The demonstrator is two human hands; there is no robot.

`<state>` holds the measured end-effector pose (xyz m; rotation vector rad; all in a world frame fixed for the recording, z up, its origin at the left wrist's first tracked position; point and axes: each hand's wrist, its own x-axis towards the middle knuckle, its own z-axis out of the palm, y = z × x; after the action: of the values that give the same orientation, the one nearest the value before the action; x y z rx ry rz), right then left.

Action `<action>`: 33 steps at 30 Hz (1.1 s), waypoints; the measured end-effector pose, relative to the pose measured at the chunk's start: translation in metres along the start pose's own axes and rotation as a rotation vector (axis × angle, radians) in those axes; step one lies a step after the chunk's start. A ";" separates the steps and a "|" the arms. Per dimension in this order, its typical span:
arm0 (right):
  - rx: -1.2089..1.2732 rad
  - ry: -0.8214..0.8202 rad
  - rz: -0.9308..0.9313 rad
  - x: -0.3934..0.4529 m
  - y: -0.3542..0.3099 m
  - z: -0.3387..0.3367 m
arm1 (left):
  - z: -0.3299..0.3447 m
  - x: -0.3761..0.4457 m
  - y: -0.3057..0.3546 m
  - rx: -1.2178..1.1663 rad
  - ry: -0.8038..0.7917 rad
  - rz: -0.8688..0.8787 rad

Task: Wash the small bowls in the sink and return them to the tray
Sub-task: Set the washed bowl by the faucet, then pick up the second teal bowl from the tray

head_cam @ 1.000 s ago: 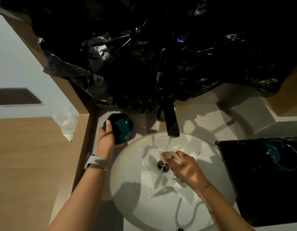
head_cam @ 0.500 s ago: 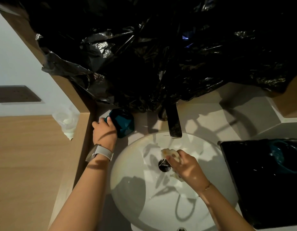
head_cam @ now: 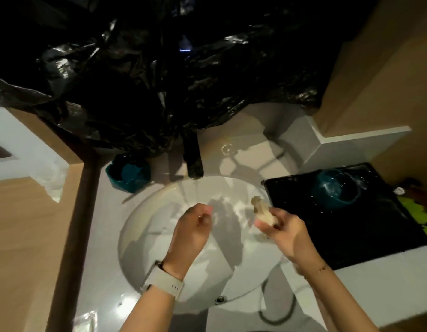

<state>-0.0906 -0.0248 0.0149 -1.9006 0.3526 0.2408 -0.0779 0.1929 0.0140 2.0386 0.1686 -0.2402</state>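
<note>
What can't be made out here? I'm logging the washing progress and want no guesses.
- Teal bowl behind the sink, head view: shadow hides its inside.
- Bowl on the black tray: dark glare blurs whether it is clean.
- Sponge: right hand covers its lower part.
- Left hand: curled fingers hide the palm.

No legible text — anywhere.
</note>
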 end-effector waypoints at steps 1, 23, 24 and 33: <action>0.002 0.011 0.010 -0.004 0.003 -0.011 | 0.012 -0.001 0.010 -0.015 -0.031 0.002; 0.176 -0.042 0.006 0.006 0.068 -0.132 | 0.253 0.114 0.141 0.040 -0.402 -0.241; 0.187 -0.043 0.019 0.006 0.067 -0.132 | 0.253 0.115 0.141 0.012 -0.404 -0.271; 0.228 -0.060 0.074 0.000 0.044 -0.125 | 0.188 0.100 0.139 -0.278 -0.445 -0.396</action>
<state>-0.1066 -0.1563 0.0198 -1.6542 0.3930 0.2939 0.0319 -0.0359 0.0248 1.6173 0.3071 -0.8587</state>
